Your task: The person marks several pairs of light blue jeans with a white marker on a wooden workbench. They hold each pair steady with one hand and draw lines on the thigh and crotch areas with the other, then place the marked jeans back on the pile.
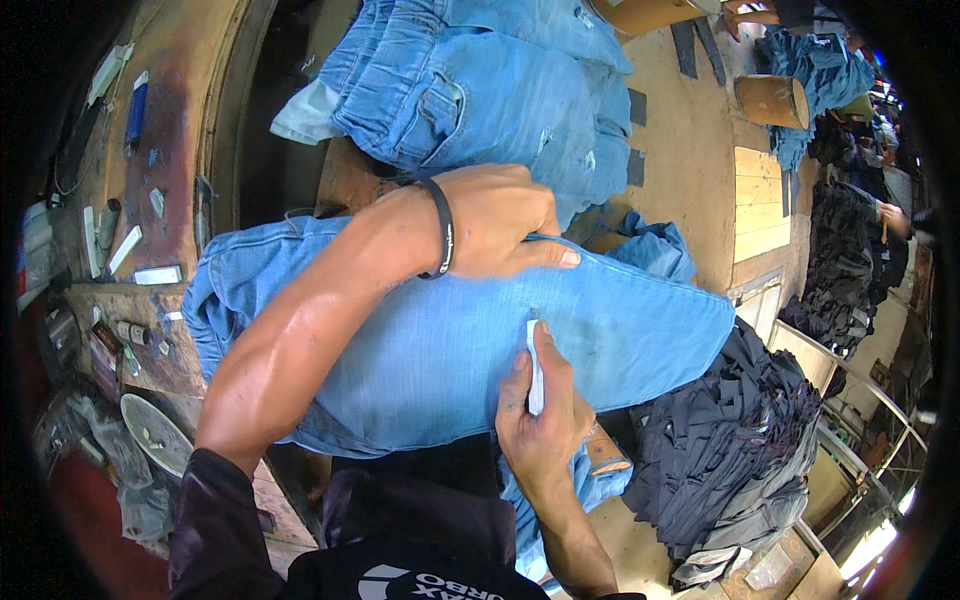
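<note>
Stained wooden bench [178, 130], white blocks [158, 275] scattered, slim blue object [137, 115]

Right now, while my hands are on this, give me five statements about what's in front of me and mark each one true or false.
1. The right hand holds a white stick. True.
2. The black wristband is on the right wrist. False: the black wristband is on the left wrist.
3. The left hand grips the upper edge of the blue jeans in front. True.
4. The pile of dark cloth lies left of those jeans. False: the pile of dark cloth lies to their right.
5. Other white pieces lie on the wooden bench at the left. True.
</note>
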A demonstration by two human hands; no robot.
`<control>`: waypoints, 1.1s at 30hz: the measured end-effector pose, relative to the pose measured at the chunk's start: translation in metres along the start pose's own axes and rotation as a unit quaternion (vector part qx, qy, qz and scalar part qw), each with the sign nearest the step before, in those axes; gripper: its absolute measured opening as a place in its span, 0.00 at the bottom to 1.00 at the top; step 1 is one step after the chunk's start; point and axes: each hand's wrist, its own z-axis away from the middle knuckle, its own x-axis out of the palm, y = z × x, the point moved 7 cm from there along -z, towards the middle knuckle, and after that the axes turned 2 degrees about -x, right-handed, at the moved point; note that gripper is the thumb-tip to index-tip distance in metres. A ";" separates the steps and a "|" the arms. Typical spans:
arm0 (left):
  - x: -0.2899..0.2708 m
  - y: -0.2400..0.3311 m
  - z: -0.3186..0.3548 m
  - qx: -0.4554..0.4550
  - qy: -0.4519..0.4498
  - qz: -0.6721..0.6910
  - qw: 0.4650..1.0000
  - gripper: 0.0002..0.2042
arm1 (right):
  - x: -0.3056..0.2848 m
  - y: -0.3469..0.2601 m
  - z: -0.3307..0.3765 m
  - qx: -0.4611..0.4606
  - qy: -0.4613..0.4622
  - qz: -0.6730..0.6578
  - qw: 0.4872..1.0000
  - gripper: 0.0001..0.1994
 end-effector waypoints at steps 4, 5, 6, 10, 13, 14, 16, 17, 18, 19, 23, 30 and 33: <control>0.001 -0.003 0.000 0.003 -0.010 -0.013 1.000 0.29 | -0.004 -0.002 0.008 0.042 -0.049 0.001 0.998 0.18; 0.003 -0.005 -0.001 -0.012 -0.020 -0.010 1.000 0.29 | -0.007 -0.005 0.011 0.036 -0.051 -0.005 0.998 0.17; 0.004 -0.006 -0.001 -0.022 -0.024 -0.009 0.999 0.29 | -0.009 -0.006 0.016 0.048 -0.066 -0.007 0.997 0.17; -0.001 -0.001 0.000 -0.003 0.009 -0.009 1.000 0.29 | -0.011 -0.003 0.032 0.072 -0.080 0.003 0.994 0.15; 0.000 -0.001 -0.001 -0.010 0.005 -0.018 1.000 0.30 | -0.012 0.000 0.042 0.107 -0.104 0.003 0.989 0.15; 0.002 -0.003 -0.001 -0.028 -0.015 -0.025 0.999 0.30 | -0.016 -0.005 0.042 0.084 -0.082 -0.018 0.993 0.14; 0.003 -0.006 -0.001 -0.054 -0.033 -0.046 0.997 0.30 | -0.019 -0.009 0.039 0.059 -0.050 -0.052 0.996 0.14; 0.003 -0.004 -0.001 -0.046 -0.034 -0.032 0.998 0.31 | -0.021 -0.007 0.036 0.058 -0.031 -0.026 0.997 0.15; 0.001 -0.002 -0.001 -0.030 -0.019 -0.023 0.999 0.31 | -0.024 -0.006 0.029 0.023 0.015 -0.016 0.999 0.16; -0.002 0.001 -0.001 -0.014 -0.002 -0.017 1.000 0.31 | -0.025 -0.005 0.022 -0.014 0.062 -0.009 0.998 0.17; 0.001 -0.003 0.000 -0.029 -0.016 -0.008 0.999 0.31 | -0.006 0.007 0.002 -0.027 0.037 -0.011 0.999 0.17; 0.002 -0.007 -0.002 -0.027 -0.015 -0.008 0.999 0.31 | -0.001 0.003 -0.003 -0.028 0.032 -0.009 0.999 0.17; 0.003 -0.007 -0.002 -0.028 -0.019 -0.012 0.999 0.31 | -0.001 0.005 -0.003 -0.029 0.025 -0.015 0.999 0.17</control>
